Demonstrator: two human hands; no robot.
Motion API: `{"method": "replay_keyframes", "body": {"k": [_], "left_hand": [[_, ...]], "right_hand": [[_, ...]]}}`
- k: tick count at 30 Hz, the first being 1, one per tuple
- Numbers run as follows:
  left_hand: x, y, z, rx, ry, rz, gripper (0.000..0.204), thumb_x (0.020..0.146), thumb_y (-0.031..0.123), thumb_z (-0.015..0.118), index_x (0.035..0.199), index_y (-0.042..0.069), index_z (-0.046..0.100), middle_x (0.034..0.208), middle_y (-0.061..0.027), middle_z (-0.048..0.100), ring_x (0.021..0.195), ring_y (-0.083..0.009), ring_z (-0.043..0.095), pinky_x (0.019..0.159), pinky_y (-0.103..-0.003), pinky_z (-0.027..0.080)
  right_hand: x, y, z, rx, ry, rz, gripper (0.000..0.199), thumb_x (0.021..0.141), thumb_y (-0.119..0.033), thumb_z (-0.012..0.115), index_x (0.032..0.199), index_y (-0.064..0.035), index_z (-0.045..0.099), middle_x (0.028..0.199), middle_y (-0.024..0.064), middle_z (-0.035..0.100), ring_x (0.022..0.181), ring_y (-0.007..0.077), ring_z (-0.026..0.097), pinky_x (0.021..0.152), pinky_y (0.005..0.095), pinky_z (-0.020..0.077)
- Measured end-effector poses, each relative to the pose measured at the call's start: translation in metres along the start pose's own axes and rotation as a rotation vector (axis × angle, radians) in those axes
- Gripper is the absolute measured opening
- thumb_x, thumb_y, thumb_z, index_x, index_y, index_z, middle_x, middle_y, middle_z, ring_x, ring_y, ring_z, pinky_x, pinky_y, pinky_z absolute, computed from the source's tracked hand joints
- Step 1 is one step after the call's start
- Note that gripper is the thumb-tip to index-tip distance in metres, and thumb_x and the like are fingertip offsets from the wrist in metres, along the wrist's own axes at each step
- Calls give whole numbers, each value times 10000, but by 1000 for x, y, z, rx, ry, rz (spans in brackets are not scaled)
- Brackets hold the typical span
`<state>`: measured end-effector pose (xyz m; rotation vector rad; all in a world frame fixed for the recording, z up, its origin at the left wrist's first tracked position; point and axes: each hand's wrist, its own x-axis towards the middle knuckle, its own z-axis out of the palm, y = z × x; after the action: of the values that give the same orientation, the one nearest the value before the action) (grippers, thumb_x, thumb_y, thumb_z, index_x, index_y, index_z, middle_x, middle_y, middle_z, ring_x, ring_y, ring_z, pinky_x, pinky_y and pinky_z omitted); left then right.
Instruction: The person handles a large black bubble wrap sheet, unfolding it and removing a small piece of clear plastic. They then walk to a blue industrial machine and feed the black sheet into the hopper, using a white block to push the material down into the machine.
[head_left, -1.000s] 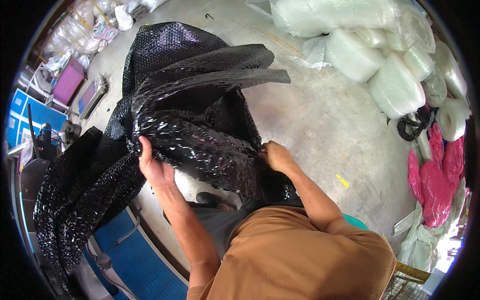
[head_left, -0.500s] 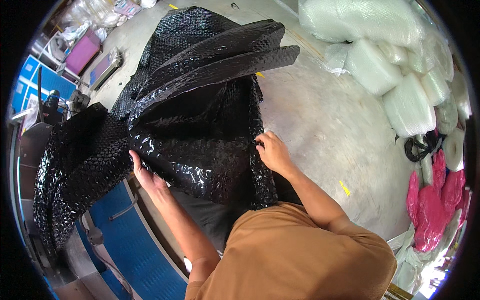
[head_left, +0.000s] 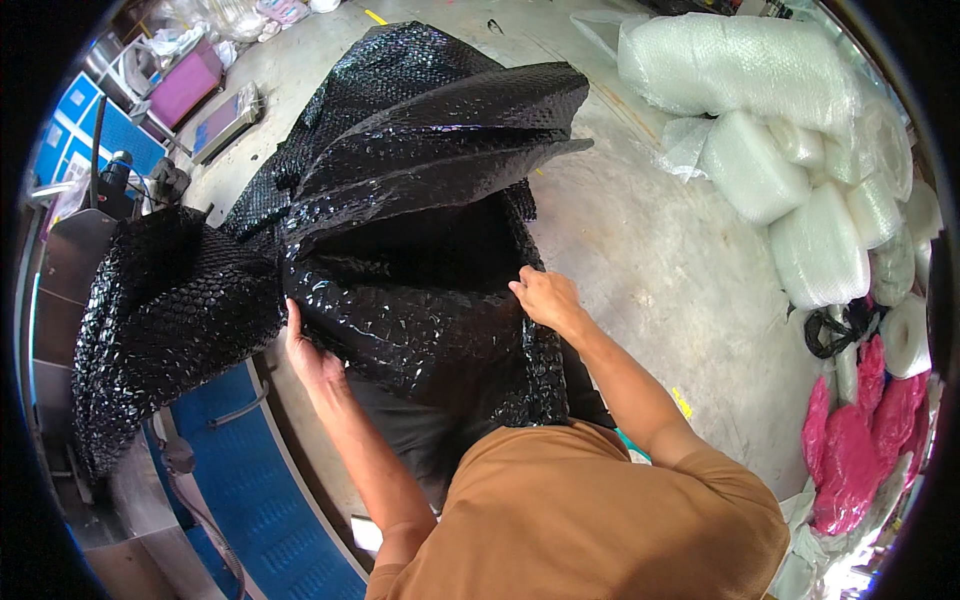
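A large mass of glossy black bubble wrap [head_left: 400, 330] spreads in front of my body, its layers parted so a dark hollow shows between them. My left hand [head_left: 316, 362] grips its lower left edge, thumb upright on the near side and the other fingers hidden behind the film. On the right edge my right hand [head_left: 548, 297] is closed, pinching the rim of the opening. Stiff folds stand out at the top and point to the right. Another bunched length of the same wrap drapes leftward over a metal machine [head_left: 75, 265].
Clear bubble wrap rolls [head_left: 745, 165] are piled at the far right, above pink plastic bundles [head_left: 850, 455]. A blue panel [head_left: 255, 480] with a hose lies at lower left. Farther off are a flat platform scale [head_left: 228, 122] and a purple box [head_left: 187, 82].
The opening in the black bubble wrap has widened and its upper folds have shifted. Both hands keep their hold and appear slightly lower and farther right, as the whole view has shifted.
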<state>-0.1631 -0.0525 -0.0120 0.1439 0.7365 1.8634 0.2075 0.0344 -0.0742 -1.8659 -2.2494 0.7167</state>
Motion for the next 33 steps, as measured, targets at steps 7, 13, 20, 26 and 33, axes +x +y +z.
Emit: {"method": "replay_keyframes", "body": {"k": [7,13,20,26,33], "left_hand": [[6,-10,-13,45,65,41,412,1035,304,648,1311,-3,653,1311,-129,691,1183,-281,665,1085,-451,505],[9,-20,-2,539,482,178,969,909,364,806,1546,-131,270,1432,-281,548,1302,-350,576,1151,-452,425],[-82,-52,100,1499,66,996,766,817,126,838,1488,2,488,1568,-218,442,1520,-404,304,1265,-484,187],[-54,-140,60,1685,-248,227,857,988,569,593,1509,-87,412,1504,-337,475,1428,-481,433,1192,-492,339],[-39,-137,53,1218,-103,-504,1136,876,732,644,1568,-106,309,1532,-300,471,1412,-400,474,1179,-436,349]], "right_hand": [[-8,37,-6,223,217,104,320,913,-374,733,874,-63,671,781,155,698,780,354,689,701,475,512],[-19,34,-26,378,280,57,282,904,-306,766,839,-53,659,685,111,659,653,252,657,619,401,487],[-18,12,-25,373,226,29,263,905,-281,765,870,-46,652,733,137,690,706,312,695,667,422,541],[-21,-35,-29,753,148,-79,216,953,-198,744,890,-28,627,689,49,665,566,119,637,548,289,506],[-37,-63,-29,882,22,-240,119,962,-93,719,956,-44,611,718,-29,589,604,41,538,552,221,451]]}}
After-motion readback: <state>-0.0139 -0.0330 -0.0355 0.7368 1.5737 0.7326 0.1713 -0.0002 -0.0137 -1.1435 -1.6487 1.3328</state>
